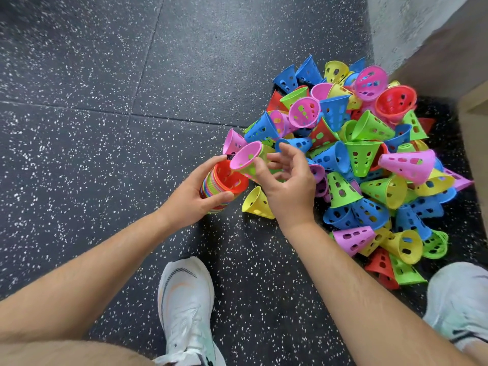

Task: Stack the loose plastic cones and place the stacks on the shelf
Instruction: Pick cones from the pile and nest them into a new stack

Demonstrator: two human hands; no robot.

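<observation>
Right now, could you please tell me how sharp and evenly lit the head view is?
Head view: light soft and even, no glare; wide-angle bend in the floor seams; left hand and stack sharp; fingers of the right hand slightly motion-blurred; wood at the right edge smeared.

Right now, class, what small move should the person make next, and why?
Probably nest the pink cone, held by the right hand, into the stack that the left hand grips. The stack's red mouth is open and the cone hovers right next to it.
</observation>
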